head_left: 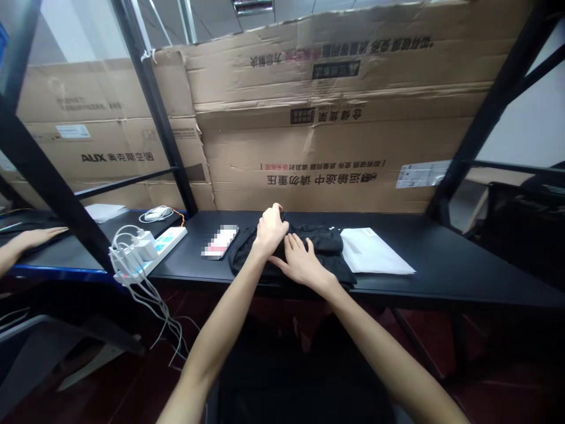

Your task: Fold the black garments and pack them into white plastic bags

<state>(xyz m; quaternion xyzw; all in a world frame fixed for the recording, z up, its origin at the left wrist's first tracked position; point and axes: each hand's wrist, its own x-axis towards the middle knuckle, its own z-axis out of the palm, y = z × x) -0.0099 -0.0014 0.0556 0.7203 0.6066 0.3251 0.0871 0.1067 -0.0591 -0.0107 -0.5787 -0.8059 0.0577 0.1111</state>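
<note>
A black garment [324,242] lies bunched on the black table [441,259] in front of me. My left hand [270,228] is closed, pinching a fold of the garment at its far left edge. Just to its right, my right hand [301,259] lies flat on the cloth with fingers stretched out, pressing it down. A flat white plastic bag [374,252] rests on the table right of the garment. A phone [219,242] lies left of the garment.
A white power strip [152,250] with plugged chargers and hanging cables sits at the table's left end. Large cardboard boxes [335,141] stand behind. Black shelf posts [156,112] frame both sides. Another person's hand [37,237] rests on the neighbouring table at far left.
</note>
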